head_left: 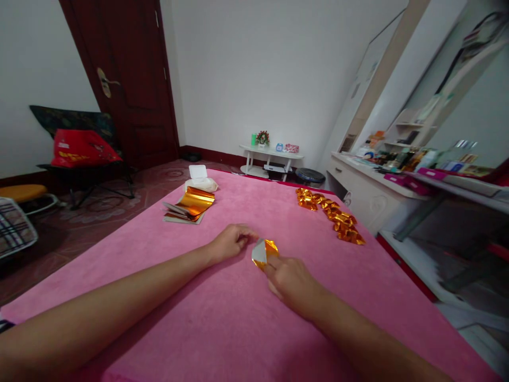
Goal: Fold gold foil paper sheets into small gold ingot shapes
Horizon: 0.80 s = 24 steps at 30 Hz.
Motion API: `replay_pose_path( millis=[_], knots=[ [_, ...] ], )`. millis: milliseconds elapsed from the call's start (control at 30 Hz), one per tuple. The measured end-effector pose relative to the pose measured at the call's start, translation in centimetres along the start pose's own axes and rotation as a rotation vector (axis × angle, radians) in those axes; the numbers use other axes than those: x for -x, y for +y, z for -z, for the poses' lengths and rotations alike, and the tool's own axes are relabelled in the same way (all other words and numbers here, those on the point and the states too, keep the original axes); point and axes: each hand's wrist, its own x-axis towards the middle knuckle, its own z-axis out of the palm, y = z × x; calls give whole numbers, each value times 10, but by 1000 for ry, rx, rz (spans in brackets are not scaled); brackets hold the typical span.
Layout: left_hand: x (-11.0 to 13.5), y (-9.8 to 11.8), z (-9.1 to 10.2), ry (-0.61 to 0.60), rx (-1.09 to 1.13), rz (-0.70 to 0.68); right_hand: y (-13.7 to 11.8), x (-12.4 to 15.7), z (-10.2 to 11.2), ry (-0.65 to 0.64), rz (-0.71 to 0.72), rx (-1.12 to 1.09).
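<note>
A partly folded piece of gold foil paper lies on the pink cloth in front of me, its pale grey back showing on the left and shiny gold on the right. My right hand grips its right side, fingers closed over the foil. At its upper left is my left hand, resting on the cloth with its forefinger stretched to the foil's top corner and the other fingers loosely curled. Whether that fingertip touches the foil is hard to make out. A stack of gold foil sheets sits farther off to the left.
Several folded gold foil pieces lie in a row at the right of the pink-covered table. Behind the stack is a white packet with its lid up. A cluttered dressing table stands right; a chair with a red bag stands left.
</note>
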Motion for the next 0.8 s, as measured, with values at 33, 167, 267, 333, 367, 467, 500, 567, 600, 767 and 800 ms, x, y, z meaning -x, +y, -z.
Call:
replay_pose_path(
  millis=[33,167,267,333,367,467,500,567,600,767,800],
  knots=[
    [2,5,3,-30,-22,-55,13,8,0,28,148,-9],
    [17,31,10,-172,-150,-304,58,35,-1,114,379,-73],
    [28,44,7,-209,-227,-411,71,46,-6,162,343,-163],
    [33,47,3,-109,-232,-412,70,49,-10,180,297,-228],
    [35,47,2,-48,-220,-390,69,50,-12,189,276,-257],
    [39,44,-1,17,-180,-311,64,51,-15,205,232,-302],
    [39,43,-2,-4,-179,-297,63,52,-15,203,223,-302],
    [37,42,-3,-76,-191,-298,63,52,-16,188,215,-289],
    [35,41,-4,-118,-199,-308,64,52,-16,180,214,-281],
    [29,45,-6,-298,-233,-320,70,50,-16,154,223,-235],
    [28,46,-6,-306,-240,-314,71,49,-16,151,223,-229]
  ],
)
